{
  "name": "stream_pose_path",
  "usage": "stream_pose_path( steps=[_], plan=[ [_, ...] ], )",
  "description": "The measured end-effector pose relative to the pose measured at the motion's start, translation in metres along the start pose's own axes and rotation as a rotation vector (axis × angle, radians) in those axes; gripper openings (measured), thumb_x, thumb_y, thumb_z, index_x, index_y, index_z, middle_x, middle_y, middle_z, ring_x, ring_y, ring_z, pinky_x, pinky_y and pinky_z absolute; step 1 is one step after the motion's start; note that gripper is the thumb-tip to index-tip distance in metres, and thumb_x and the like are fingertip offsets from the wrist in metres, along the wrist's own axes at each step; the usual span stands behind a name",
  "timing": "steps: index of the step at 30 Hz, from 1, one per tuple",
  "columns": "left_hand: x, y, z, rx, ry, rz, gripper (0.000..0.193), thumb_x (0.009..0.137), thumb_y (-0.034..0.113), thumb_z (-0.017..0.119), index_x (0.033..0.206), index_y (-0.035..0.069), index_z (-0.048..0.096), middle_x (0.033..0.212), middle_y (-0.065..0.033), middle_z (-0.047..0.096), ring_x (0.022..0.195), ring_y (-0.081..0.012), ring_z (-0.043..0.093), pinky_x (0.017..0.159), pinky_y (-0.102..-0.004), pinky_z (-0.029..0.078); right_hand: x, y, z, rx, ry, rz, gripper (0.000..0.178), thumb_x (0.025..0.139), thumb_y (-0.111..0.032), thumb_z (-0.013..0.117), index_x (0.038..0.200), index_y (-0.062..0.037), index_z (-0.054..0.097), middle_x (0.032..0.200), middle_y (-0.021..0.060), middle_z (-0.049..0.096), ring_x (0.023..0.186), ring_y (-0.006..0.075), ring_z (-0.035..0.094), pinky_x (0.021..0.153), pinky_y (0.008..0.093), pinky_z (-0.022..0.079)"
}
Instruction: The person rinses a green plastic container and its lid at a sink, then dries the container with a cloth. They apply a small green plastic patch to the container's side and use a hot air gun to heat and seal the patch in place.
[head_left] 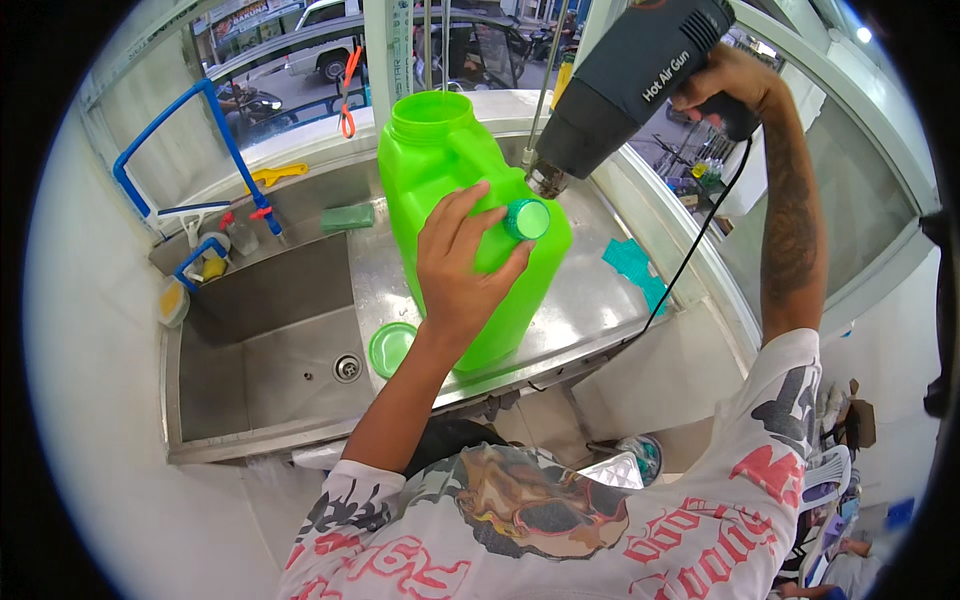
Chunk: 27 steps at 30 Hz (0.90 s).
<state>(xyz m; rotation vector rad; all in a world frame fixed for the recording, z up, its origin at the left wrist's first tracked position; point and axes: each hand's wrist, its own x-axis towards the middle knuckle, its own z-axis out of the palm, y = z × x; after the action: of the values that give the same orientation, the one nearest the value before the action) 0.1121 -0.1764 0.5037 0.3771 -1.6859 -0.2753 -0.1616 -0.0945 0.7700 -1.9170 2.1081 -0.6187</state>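
A bright green plastic water container (430, 190) with a wide round mouth and a moulded handle stands on the steel counter, slightly tilted in view. My left hand (465, 255) steadies it from the front, its thumb and fingers around a small green screw cap (528, 219). Whether the fingers grip the cap itself or only the container wall beside it is hard to make out. Raised at upper right, my right hand (735, 90) is closed around the handle of a dark grey heat gun (625, 85). Its metal nozzle points down close to the cap and container shoulder.
A larger round green lid (393, 349) lies by the steel sink (270, 370). Teal pieces of sheet (635, 270) lie at the counter's right. The black cord (705, 225) hangs from the gun. Blue pipe (225, 130) and bottles stand behind the sink; windows border the counter.
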Motion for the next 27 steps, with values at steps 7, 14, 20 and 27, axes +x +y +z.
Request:
stream_pose_path(
  steps=[7, 14, 20, 27],
  plan=[
    [0.002, -0.004, -0.001, -0.023, -0.004, 0.055, 0.039, 0.065, 0.013, 0.087, 0.1, 0.005, 0.071, 0.123, -0.0112, 0.064, 0.113, -0.0316, 0.06, 0.097, -0.042, 0.046, -0.005, -0.113, -0.005, -0.203, -0.141, 0.098, 0.019, 0.078, -0.006, 0.074, 0.095, 0.0018, 0.069, 0.073, 0.0046, 0.064, 0.062, 0.012, 0.061, 0.054, 0.0269, 0.049],
    [0.007, -0.007, 0.003, -0.078, 0.013, 0.023, 0.038, 0.067, 0.018, 0.083, 0.101, 0.009, 0.069, 0.123, -0.0071, 0.062, 0.116, -0.0303, 0.057, 0.096, -0.0422, 0.043, -0.027, -0.198, 0.016, -0.447, -0.166, 0.004, 0.012, 0.072, -0.004, 0.071, 0.081, 0.0005, 0.066, 0.06, 0.0025, 0.059, 0.051, 0.0111, 0.055, 0.045, 0.0276, 0.043],
    [0.009, -0.007, -0.002, -0.088, -0.031, -0.024, 0.038, 0.068, 0.018, 0.082, 0.102, 0.01, 0.067, 0.125, -0.0058, 0.06, 0.117, -0.0297, 0.055, 0.094, -0.0425, 0.043, -0.04, -0.201, 0.028, -0.722, -0.033, -0.335, 0.022, 0.071, -0.006, 0.073, 0.093, -0.0025, 0.068, 0.069, 0.007, 0.064, 0.058, 0.0146, 0.059, 0.053, 0.0296, 0.049],
    [0.011, -0.012, -0.013, -0.103, -0.122, 0.071, 0.04, 0.071, 0.021, 0.079, 0.108, 0.011, 0.068, 0.129, -0.0074, 0.058, 0.119, -0.0302, 0.054, 0.097, -0.0425, 0.042, -0.131, -0.158, 0.082, -0.679, 0.569, -0.415, 0.028, 0.071, -0.022, 0.076, 0.09, -0.0019, 0.069, 0.094, 0.0155, 0.066, 0.089, 0.0294, 0.063, 0.078, 0.0346, 0.049]
  ],
)
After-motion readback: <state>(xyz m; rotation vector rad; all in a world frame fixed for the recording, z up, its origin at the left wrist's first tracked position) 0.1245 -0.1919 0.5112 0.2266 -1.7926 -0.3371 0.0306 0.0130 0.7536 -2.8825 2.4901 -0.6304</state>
